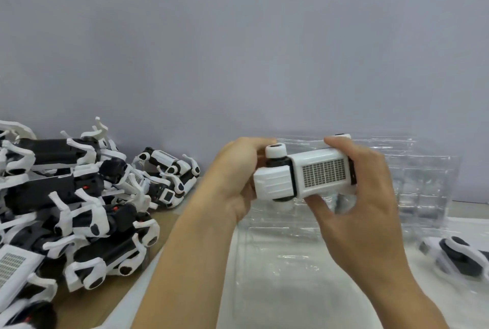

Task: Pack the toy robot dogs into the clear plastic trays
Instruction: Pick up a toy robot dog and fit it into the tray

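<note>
Both hands were on one white-and-black plastic toy robot dog (304,176), held in the air just above the clear plastic tray (264,262) lying flat on the table. Left hand (235,180) was curled round the dog's head end, right hand (362,196) gripped the body end: thumb underneath, fingers over the top. The grid-pattern panel on the dog's body faced the camera. Legs looked folded in, though motion blur made that hard to confirm.

Relative to that flat tray: a stack of more clear moulded trays (412,180) stood just behind it and to the right, against the grey wall (238,50). A loose pile of unpacked black-and-white toy dogs (79,196) lay well to its left on a brown cardboard sheet (111,299). One more black-and-white dog (460,257) sat at its right, apparently seated in a tray pocket already; I couldn't be sure.

Step in hand, my read: orienting the dog before seating it. It wasn't in a cavity yet.

Next move would call for lining the body up with a moulded pocket, legs tucked, then lowering and pressing evenly. The tray is thin and could flex or slide, so one hand may need to steady it. Cavity outlines were barely visible through the glare.
</note>
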{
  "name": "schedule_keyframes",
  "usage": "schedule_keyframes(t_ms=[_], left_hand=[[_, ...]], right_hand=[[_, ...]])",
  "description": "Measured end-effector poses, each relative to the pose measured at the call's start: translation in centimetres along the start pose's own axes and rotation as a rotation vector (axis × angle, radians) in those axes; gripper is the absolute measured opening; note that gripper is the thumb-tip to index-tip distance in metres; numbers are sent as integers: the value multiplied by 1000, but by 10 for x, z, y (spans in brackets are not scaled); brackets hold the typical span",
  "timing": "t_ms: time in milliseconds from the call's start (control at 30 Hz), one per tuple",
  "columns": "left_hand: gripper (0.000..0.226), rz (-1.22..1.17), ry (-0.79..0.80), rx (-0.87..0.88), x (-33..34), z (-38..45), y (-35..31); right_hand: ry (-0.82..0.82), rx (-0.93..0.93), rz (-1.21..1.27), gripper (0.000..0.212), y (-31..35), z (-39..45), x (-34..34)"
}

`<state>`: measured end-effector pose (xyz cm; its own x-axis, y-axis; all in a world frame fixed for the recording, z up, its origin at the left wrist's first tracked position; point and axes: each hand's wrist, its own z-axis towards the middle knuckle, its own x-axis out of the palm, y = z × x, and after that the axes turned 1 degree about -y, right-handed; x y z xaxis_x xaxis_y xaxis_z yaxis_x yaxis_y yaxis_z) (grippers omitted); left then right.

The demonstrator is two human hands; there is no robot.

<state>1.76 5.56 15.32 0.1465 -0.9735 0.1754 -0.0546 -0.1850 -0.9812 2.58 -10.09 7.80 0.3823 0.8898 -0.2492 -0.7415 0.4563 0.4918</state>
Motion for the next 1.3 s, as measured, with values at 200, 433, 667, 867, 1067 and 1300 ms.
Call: schedule_keyframes(t_ms=[200,433,667,867,1067,1300], left_hand=[[12,130,-211,273,18,1,4],[7,448,-452,370,-12,-10,25],[32,470,-307,55,-38,-31,147],[65,186,-167,86,-51,-28,152],[62,136,-109,63,-55,-25,157],[57,150,-169,108,-49,-22,162]], right_hand=[[13,199,35,50,-7,5,-15],[111,452,192,16,-14,10,-35],[393,595,111,9,-18,5,-36],[585,551,-41,4,-21,0,-38],[637,478,-94,9,-15,0,-41],[638,326,-132,12,-1,4,-26]])
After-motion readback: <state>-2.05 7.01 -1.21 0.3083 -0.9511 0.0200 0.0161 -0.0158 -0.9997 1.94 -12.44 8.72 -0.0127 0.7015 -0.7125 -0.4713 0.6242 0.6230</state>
